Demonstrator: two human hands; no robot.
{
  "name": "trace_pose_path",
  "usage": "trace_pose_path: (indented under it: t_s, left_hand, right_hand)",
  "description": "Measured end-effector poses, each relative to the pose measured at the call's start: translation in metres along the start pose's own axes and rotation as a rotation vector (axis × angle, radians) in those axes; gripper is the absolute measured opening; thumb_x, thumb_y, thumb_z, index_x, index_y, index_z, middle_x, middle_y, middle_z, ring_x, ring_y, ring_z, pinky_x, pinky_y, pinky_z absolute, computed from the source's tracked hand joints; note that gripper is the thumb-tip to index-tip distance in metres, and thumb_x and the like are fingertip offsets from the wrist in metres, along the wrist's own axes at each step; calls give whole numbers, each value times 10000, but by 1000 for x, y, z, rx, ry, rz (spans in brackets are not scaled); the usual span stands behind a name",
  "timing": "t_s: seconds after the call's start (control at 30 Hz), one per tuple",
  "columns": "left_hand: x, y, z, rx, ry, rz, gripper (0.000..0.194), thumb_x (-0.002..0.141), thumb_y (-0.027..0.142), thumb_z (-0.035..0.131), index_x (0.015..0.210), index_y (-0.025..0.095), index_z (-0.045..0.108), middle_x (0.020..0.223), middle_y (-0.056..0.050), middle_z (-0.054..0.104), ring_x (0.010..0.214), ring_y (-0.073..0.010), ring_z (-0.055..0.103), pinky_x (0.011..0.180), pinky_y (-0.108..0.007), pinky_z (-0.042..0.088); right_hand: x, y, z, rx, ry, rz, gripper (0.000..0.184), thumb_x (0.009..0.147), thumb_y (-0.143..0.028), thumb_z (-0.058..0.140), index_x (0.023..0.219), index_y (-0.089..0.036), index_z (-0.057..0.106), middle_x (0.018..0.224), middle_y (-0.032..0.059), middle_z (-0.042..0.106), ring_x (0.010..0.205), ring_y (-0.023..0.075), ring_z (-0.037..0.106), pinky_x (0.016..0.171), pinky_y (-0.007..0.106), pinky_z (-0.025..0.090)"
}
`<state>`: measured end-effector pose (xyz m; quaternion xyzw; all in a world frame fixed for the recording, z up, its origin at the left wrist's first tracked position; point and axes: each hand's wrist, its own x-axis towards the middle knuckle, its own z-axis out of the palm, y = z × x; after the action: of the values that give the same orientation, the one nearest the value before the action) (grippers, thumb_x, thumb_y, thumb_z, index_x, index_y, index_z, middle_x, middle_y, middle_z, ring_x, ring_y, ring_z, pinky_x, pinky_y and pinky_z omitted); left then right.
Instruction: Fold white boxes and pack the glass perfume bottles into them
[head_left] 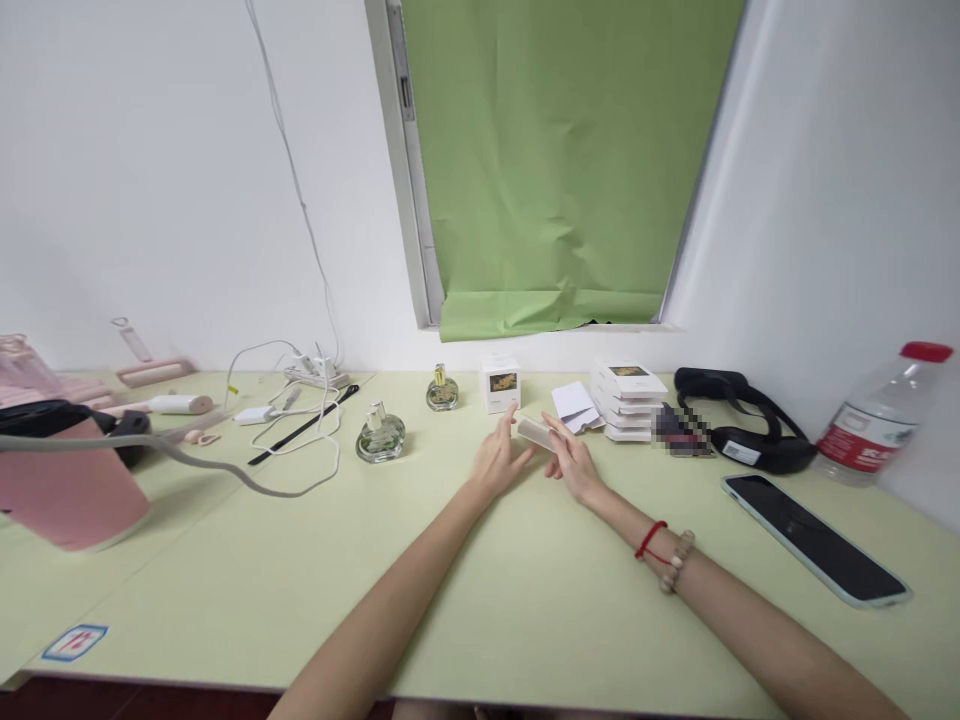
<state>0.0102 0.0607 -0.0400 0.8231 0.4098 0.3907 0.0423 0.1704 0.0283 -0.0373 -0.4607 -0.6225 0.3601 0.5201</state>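
My right hand (pixel 577 468) holds a small pale box-like piece (pixel 534 431) between thumb and fingers, a little above the table. Its exact kind cannot be made out. My left hand (pixel 495 464) is just left of it, fingers stretched out and apart, holding nothing. Beyond my hands, a white carton (pixel 493 396) with a dark picture panel stands upright. A folded white card piece (pixel 574 408) lies behind my right hand, beside a stack of white flattened cartons (pixel 621 418). Two glass perfume bottles stand to the left, one nearer (pixel 380 440) and one farther back (pixel 442 391).
On the right are a black headset (pixel 765 445), a phone (pixel 816 538) and a red-capped bottle (pixel 862 425). White cables (pixel 330 470), a black strap (pixel 304 425) and a power strip (pixel 319 378) lie left. A pink container (pixel 82 490) stands at far left.
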Motion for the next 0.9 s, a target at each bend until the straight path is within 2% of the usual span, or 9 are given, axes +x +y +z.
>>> trace_pose_path:
  t_s: [0.07, 0.13, 0.27, 0.4, 0.5, 0.57, 0.67, 0.8, 0.9]
  left_hand:
    - [1, -1, 0, 5, -34, -4, 690, 843, 391, 491, 1385, 162, 130, 1314, -127, 349, 1097, -231, 458, 900, -373, 418]
    - [2, -3, 0, 4, -108, -27, 628, 833, 389, 509, 1348, 132, 257, 1352, -132, 302, 1174, -247, 395, 955, -386, 379]
    - [6, -6, -2, -28, -202, -17, 416, 828, 371, 523, 1177, 146, 502, 1326, -91, 355, 1176, -250, 387, 994, -377, 341]
    - [7, -6, -3, -31, -206, -67, 397, 820, 312, 527, 1176, 139, 497, 1254, -89, 436, 1086, -238, 455, 954, -377, 369]
    - [7, -4, -4, -19, -216, -101, 461, 817, 254, 525, 1248, 121, 429, 1242, -100, 450, 1122, -240, 427, 974, -384, 349]
    - [6, -2, -5, -12, -221, -110, 490, 844, 288, 500, 1290, 122, 384, 1262, -104, 432, 1144, -238, 411, 993, -393, 327]
    - [5, 3, -8, -13, -225, -120, 537, 863, 324, 480, 1337, 131, 316, 1294, -117, 384, 1155, -236, 405, 993, -392, 324]
    - [4, 9, -10, -29, -194, -138, 542, 865, 339, 481, 1344, 173, 288, 1276, -101, 379, 1098, -216, 453, 935, -367, 378]
    - [4, 10, -10, -25, -188, -125, 543, 875, 371, 466, 1340, 169, 272, 1304, -97, 358, 1129, -211, 430, 953, -364, 360]
  right_hand:
    - [1, 2, 0, -48, -27, -45, 470, 873, -389, 347, 1325, -260, 375, 1289, 67, 418, 487, 45, 507, 464, 238, 459]
    - [1, 5, 0, -121, -58, -99, 452, 857, -354, 370, 1292, -239, 414, 1289, 59, 410, 517, 46, 503, 497, 240, 479]
    - [0, 5, -1, -230, -79, -158, 423, 812, -396, 478, 1206, -241, 487, 1263, 28, 422, 741, 110, 538, 612, 256, 500]
    - [-3, -2, -2, -296, -47, -158, 509, 792, -426, 511, 1256, -244, 411, 1254, 39, 438, 1035, 179, 495, 845, 324, 446]
    - [-3, -2, -1, -307, -13, -111, 672, 744, -445, 566, 1328, -247, 298, 1268, 53, 426, 1090, 192, 471, 911, 352, 401]
    - [-1, 1, 1, -194, -1, -73, 710, 730, -462, 578, 1336, -244, 280, 1281, 68, 401, 1065, 191, 486, 857, 331, 437]
    - [1, 3, 2, 28, -22, -6, 595, 753, -484, 527, 1256, -200, 378, 1273, 97, 398, 912, 165, 553, 628, 249, 481]
    - [3, 2, 2, 84, -41, 46, 479, 792, -485, 460, 1178, -202, 435, 1231, 83, 441, 613, 73, 551, 438, 182, 381]
    - [4, 2, 1, 97, -37, 68, 464, 815, -511, 431, 1188, -234, 425, 1229, 67, 444, 575, 60, 548, 403, 164, 332]
